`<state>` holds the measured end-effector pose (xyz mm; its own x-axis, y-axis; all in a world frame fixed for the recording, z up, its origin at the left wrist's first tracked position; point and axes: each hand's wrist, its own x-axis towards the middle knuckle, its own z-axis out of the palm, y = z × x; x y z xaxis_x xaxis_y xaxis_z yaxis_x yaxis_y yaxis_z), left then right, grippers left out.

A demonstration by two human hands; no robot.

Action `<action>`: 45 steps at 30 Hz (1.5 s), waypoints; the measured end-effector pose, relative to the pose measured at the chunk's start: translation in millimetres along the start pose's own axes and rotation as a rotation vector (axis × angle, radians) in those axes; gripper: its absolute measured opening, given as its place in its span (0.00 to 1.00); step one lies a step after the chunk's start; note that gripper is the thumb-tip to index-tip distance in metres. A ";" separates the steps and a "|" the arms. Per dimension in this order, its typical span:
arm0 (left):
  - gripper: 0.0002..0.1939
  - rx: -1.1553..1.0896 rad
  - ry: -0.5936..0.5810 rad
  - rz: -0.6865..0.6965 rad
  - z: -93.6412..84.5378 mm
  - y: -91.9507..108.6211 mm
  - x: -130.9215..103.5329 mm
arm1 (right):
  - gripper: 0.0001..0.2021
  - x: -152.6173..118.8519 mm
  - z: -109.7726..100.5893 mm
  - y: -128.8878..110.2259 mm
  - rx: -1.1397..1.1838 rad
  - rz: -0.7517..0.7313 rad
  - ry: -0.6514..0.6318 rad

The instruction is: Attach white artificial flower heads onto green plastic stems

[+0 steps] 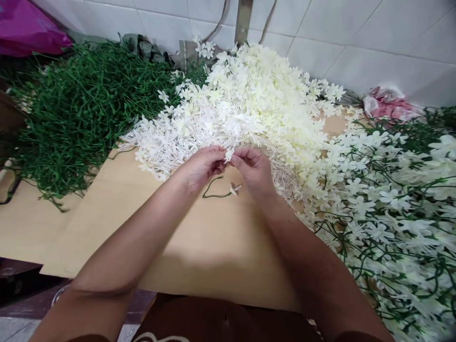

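My left hand [208, 166] and my right hand [252, 168] meet near the middle of the view, fingertips pinched on a small white flower piece [228, 155] between them. Just below lies a curved green stem [216, 195] on the tan board [213, 237], with a small white and brownish piece [235, 188] at its right end. Behind my hands rises a big heap of white and cream artificial flowers [263, 90], its front part showing thin white stamens.
A pile of green stems [85, 99] covers the left. Flowers on green stems [384, 209] spread over the right. At the back are a tiled wall [331, 28], a magenta bag [28, 28] and a red and white bag [392, 104].
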<state>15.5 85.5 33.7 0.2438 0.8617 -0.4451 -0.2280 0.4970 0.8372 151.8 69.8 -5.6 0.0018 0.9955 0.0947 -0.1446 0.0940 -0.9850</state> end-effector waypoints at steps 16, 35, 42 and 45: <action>0.07 0.280 0.136 0.344 -3.6 -4.6 2.2 | 0.13 -1.2 -0.1 3.6 -0.138 -0.068 0.066; 0.15 0.461 -0.004 0.347 -27.6 -10.4 -11.3 | 0.17 -3.0 3.0 2.9 -0.064 -0.170 -0.122; 0.05 1.382 0.106 0.546 -34.2 -34.1 -17.1 | 0.18 1.5 -10.6 4.3 -0.104 0.007 -0.230; 0.07 1.311 0.117 0.549 -32.7 -38.0 -14.2 | 0.17 4.0 -16.2 8.1 -0.091 0.106 -0.269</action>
<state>-10.1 57.8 -2.2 0.3185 0.9462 0.0574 0.7719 -0.2940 0.5637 166.6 74.7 -15.5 -0.2721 0.9622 0.0134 -0.0410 0.0023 -0.9992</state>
